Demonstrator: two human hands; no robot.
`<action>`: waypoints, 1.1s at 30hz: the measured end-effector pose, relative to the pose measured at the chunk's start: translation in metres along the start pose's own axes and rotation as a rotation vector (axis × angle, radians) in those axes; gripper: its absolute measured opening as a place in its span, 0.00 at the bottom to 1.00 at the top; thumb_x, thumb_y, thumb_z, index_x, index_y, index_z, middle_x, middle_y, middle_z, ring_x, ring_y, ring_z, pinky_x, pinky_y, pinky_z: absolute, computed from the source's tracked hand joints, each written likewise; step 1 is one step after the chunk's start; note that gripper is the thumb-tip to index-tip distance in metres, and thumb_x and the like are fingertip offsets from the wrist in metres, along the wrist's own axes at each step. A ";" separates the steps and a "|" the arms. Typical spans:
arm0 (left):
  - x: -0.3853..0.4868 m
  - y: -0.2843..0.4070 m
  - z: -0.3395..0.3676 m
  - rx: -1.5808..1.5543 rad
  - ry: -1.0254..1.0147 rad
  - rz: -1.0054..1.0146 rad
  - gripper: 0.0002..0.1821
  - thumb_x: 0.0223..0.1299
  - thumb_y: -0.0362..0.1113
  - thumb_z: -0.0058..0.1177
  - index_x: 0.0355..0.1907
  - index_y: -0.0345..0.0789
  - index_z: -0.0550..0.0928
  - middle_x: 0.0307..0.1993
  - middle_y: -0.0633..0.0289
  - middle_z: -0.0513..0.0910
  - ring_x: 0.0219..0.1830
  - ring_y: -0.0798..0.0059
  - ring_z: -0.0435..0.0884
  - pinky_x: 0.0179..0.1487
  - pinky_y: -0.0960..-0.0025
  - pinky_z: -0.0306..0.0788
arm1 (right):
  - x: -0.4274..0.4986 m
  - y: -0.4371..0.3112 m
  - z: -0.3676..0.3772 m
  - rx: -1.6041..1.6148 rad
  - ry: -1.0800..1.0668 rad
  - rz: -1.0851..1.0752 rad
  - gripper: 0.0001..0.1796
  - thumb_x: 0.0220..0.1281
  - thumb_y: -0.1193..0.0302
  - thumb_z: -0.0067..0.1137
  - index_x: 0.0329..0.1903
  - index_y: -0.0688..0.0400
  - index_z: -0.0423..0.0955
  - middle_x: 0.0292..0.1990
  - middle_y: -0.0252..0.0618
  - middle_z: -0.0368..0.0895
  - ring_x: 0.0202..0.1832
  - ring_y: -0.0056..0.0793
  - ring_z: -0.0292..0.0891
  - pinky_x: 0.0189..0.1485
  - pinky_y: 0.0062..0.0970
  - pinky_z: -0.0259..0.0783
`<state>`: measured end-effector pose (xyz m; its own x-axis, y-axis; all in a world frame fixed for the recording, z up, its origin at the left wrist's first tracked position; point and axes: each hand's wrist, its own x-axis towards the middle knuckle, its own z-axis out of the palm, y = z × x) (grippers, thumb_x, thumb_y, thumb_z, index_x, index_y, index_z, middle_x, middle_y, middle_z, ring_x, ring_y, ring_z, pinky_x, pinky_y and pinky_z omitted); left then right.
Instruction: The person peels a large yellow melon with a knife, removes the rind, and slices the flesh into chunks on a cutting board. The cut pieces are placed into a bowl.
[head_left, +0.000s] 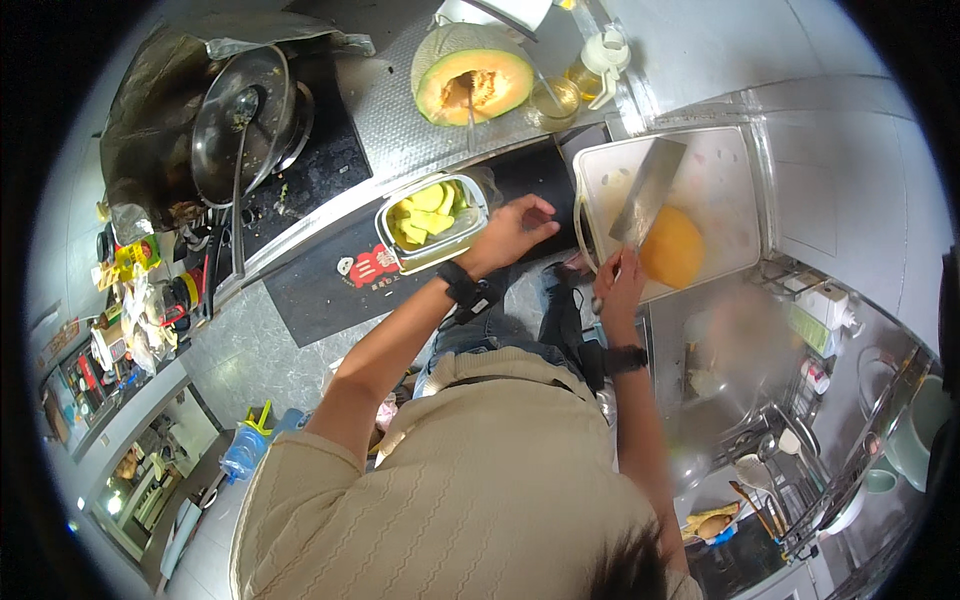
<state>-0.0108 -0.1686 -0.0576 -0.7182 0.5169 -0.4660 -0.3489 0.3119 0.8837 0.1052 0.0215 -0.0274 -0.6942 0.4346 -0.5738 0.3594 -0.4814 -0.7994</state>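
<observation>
In the head view, my right hand (621, 281) grips the handle of a cleaver (651, 184). Its broad blade points away from me above a white cutting board (724, 172). Beside the blade, on the board, lies a peeled orange melon piece (675, 251), cut side down as far as I can see. My left hand (525, 225) is in the air between the board and a small bin (442, 259), thumb and fingers apart, holding nothing. Green-yellow melon rinds (430, 214) fill much of the bin.
A cut cantaloupe (472, 82) with seeds stands on the metal counter, by a glass cup (555, 105) and an oil bottle (600, 67). A wok (247, 127) with a ladle is at left. The sink and a utensil rack (780, 457) are at right.
</observation>
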 end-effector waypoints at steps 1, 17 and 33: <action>0.001 0.004 0.002 -0.115 -0.030 -0.001 0.15 0.64 0.38 0.67 0.50 0.36 0.81 0.43 0.62 0.85 0.43 0.75 0.85 0.48 0.70 0.77 | -0.007 -0.005 0.001 -0.022 -0.090 0.016 0.26 0.82 0.52 0.42 0.26 0.53 0.63 0.14 0.27 0.58 0.12 0.17 0.53 0.14 0.21 0.53; -0.050 -0.061 -0.078 -0.489 0.213 0.135 0.04 0.66 0.27 0.62 0.41 0.38 0.84 0.39 0.68 0.85 0.47 0.79 0.82 0.55 0.69 0.75 | -0.022 -0.061 0.040 -0.135 -0.779 0.387 0.25 0.81 0.53 0.44 0.27 0.55 0.66 0.15 0.25 0.59 0.14 0.14 0.53 0.17 0.19 0.50; -0.042 -0.024 -0.065 0.639 0.339 0.188 0.17 0.63 0.36 0.65 0.52 0.33 0.84 0.44 0.55 0.88 0.41 0.64 0.89 0.47 0.62 0.80 | -0.064 -0.177 -0.170 -1.073 -0.196 -0.087 0.26 0.79 0.54 0.52 0.29 0.64 0.71 0.18 0.34 0.63 0.22 0.19 0.60 0.27 0.28 0.58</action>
<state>-0.0113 -0.2496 -0.0558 -0.9135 0.3652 -0.1791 0.1415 0.6982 0.7018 0.1922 0.2081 0.1208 -0.7968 0.2603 -0.5453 0.5944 0.5001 -0.6298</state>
